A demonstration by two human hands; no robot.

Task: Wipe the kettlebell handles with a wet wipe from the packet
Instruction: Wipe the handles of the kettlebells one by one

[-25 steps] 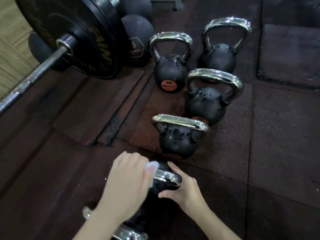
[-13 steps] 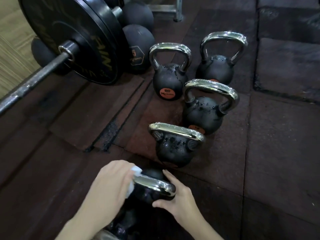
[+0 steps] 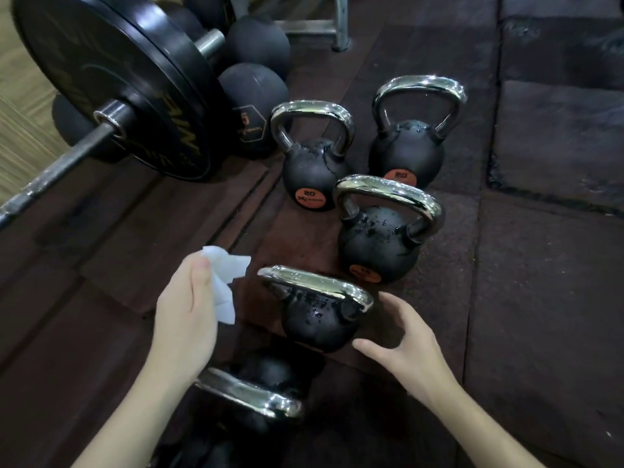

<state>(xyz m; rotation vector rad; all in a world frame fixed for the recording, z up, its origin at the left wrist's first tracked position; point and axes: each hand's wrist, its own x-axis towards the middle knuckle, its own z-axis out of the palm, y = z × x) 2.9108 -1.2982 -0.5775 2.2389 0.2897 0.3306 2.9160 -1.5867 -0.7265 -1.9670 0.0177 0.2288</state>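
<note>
- Left hand (image 3: 184, 319), off the nearest chrome handle (image 3: 250, 396) it was rubbing 1 second ago, pinches the crumpled white wet wipe (image 3: 224, 282) in the air.
- Next black kettlebell with chrome handle (image 3: 317, 292) stands on the floor, unwiped by appearance.
- Right hand (image 3: 410, 346), fingers spread and empty, has shifted beside that bell; judged: wiping moves on.

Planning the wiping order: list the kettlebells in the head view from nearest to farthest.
Nearest kettlebell by the forearms → kettlebell between the hands → kettlebell behind it → the far pair: left kettlebell slightly nearer, right kettlebell.
</note>
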